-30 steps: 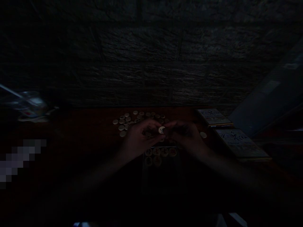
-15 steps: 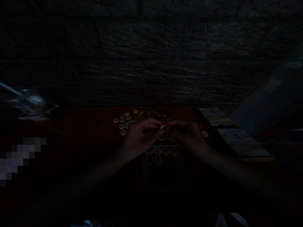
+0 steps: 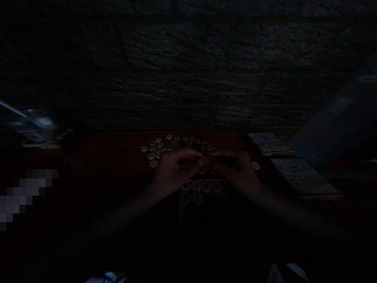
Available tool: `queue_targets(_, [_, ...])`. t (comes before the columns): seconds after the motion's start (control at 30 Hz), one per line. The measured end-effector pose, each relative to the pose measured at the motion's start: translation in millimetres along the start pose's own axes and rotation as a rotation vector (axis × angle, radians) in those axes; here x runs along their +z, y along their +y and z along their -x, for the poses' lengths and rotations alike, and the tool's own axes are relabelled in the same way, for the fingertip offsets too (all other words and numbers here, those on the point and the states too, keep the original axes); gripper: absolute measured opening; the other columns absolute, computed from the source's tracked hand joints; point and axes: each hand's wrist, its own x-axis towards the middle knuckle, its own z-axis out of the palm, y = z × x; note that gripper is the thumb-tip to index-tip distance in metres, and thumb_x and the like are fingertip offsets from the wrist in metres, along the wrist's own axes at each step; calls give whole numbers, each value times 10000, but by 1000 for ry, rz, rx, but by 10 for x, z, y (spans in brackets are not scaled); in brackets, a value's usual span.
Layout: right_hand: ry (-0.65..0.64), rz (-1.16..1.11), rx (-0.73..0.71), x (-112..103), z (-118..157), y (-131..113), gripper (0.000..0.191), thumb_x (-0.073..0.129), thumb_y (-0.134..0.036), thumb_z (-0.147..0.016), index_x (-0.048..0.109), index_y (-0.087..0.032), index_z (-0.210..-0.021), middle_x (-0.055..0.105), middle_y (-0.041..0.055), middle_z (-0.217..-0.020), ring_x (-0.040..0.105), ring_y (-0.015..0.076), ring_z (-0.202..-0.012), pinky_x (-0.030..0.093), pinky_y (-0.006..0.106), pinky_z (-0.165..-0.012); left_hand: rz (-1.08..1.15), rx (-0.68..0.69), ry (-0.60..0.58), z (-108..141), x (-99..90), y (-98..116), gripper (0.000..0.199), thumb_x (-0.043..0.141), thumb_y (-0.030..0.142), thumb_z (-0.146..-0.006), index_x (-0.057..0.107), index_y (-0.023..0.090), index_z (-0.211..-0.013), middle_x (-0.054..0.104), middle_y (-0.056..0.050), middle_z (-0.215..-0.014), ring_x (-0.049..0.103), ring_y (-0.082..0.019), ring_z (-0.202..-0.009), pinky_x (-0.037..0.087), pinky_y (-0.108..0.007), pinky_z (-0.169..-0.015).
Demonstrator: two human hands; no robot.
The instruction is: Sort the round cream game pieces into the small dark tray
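Observation:
In dim light my left hand (image 3: pixel 176 167) and my right hand (image 3: pixel 237 167) meet fingertip to fingertip above the table. Both are closed in a pinch on a small round xiangqi piece, now almost wholly covered by the fingers. Just below the fingertips lies another xiangqi piece (image 3: pixel 202 170). Nearer to me is a shallow dark box (image 3: pixel 179 216), where marked pieces (image 3: pixel 196 186) lie flat in a back row, with two more in front at the left. Behind my hands, loose pieces (image 3: pixel 151 156) are scattered on the table.
Two flat printed boxes (image 3: pixel 304 177) lie to the right, one behind the other, with a single round piece (image 3: pixel 255 165) beside them. At the far left stands a blurred clear cup (image 3: pixel 39 125) with a straw. A rough block wall (image 3: pixel 188 90) closes off the back.
My fingertips have closed further over the piece, which showed pale between them before and is now mostly hidden. The hands stay in nearly the same place.

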Motion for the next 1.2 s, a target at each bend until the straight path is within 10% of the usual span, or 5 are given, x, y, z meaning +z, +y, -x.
queue_targets(1.2, [-51,7,94,-2,-11,48,220,835,-411,-785,826,-208,-870,761,19,-713,678,135,-619,528,231,-583,35,-2,-87,17,7,9,255,788,183,-816,746,194,-1067,806,-28,-909,771,-156,-815,601,-223,-732])
